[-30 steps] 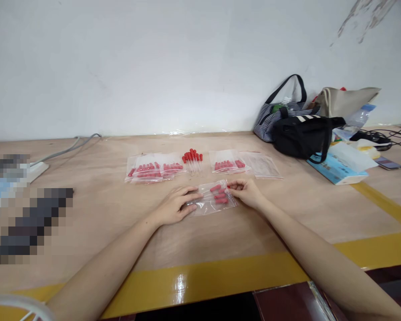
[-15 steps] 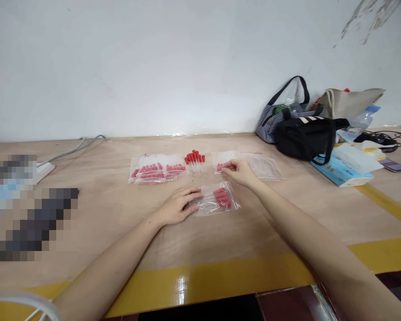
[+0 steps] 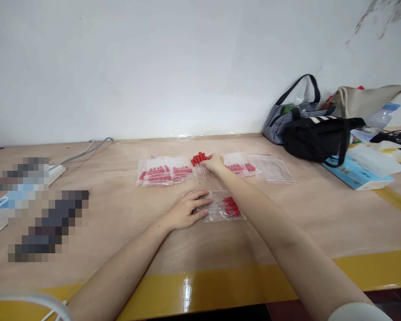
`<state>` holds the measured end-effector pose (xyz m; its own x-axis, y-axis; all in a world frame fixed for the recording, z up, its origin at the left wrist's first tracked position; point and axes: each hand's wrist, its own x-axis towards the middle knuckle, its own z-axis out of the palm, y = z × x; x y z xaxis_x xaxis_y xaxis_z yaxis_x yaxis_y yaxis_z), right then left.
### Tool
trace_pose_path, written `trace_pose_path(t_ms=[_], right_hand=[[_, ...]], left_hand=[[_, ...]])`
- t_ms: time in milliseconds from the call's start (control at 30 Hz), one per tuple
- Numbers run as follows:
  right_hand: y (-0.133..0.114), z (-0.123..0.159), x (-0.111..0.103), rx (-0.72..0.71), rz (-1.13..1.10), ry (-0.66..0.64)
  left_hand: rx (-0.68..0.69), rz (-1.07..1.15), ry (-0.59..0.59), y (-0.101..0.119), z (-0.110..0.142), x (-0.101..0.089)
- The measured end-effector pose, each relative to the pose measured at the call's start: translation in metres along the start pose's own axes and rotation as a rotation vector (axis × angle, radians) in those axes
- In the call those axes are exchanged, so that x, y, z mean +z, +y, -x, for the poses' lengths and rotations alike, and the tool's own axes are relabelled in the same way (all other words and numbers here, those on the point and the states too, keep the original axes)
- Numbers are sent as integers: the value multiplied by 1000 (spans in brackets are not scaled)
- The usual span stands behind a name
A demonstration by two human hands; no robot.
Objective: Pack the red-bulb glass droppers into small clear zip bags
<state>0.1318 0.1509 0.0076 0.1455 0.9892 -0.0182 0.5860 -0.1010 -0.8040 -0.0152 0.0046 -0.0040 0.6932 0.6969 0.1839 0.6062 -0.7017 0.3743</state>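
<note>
My left hand (image 3: 189,209) lies flat with its fingers stretched out over the left end of a clear zip bag (image 3: 215,216). Inside that bag are several droppers with red bulbs (image 3: 231,207), pointing right. Beyond it, my right hand (image 3: 214,163) reaches to a loose pile of red-bulbed droppers (image 3: 199,159) with thin clear stems. Its fingers are closed at the right edge of the pile, apparently pinching a dropper, though the fingertips are partly hidden.
Filled bags (image 3: 158,171) overlap left of the pile, and more filled bags (image 3: 237,167) lie to its right, beside flat clear bags (image 3: 277,169). A black bag (image 3: 316,139), a striped tote (image 3: 274,127) and a blue tissue pack (image 3: 357,171) stand at the right. A grey cable (image 3: 87,150) runs at the left.
My right hand has moved left from the bags on the right to the loose droppers. The left hand stays on the near bag. The view has shifted slightly.
</note>
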Motion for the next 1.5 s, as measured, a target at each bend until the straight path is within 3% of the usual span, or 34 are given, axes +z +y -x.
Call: trace_pose_path(t_ms=[233, 367, 467, 533, 633, 733, 867, 1067, 1233, 1500], right_hand=[[-5, -3, 1, 97, -98, 9], [-1, 8, -24, 77, -218, 10], [21, 30, -57, 6, -331, 38], [46, 48, -80, -115, -520, 68], [86, 70, -104, -142, -615, 183], [112, 82, -111, -117, -651, 286], [116, 87, -103, -134, -692, 311], [105, 98, -90, -92, -814, 225], [102, 108, -85, -8, -875, 24], [106, 105, -96, -32, -516, -348]], left_hand=[[1, -3, 19, 0, 1, 1], [0, -15, 11, 1, 1, 1], [-10, -28, -1, 2, 1, -1], [-17, -33, -13, 2, 0, -2], [-16, -33, -25, 2, 0, -3], [-19, -33, -26, 2, 0, -4], [-13, -41, -18, 1, 0, -3], [-17, -46, -26, 0, 0, -2], [-22, -49, -20, 2, 1, -2], [-26, -20, 23, 8, -1, -6]])
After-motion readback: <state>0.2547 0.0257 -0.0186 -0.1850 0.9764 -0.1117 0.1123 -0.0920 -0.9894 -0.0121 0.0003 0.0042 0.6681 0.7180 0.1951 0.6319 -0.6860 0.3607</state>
